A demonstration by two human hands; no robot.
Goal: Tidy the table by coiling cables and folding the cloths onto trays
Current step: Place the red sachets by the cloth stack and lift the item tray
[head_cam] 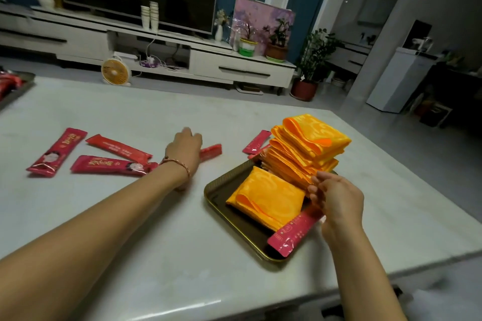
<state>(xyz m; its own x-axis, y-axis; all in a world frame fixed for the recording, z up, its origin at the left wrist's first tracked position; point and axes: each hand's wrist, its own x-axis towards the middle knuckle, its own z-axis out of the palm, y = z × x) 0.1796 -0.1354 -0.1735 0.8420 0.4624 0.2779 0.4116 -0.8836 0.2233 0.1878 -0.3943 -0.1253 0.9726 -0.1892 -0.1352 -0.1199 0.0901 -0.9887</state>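
Note:
A dark tray with a gold rim [224, 216] sits on the white table [130, 229]. On it lie one folded orange cloth [268, 195] and a tall stack of folded orange cloths [307, 143]. My right hand [336, 203] is at the stack's near edge with curled fingers. It holds the top end of a red packet [292, 234] that slants across the tray's near corner. My left hand [185, 150] reaches across the table and grips another red packet [212, 151], which sticks out to the right of it. No cable is in view.
Three red packets [114, 150] lie loose on the table to the left, and two more [257, 142] sit behind the tray. A second tray with red packets [15, 86] is at the far left edge. The table's near edge runs just below my arms.

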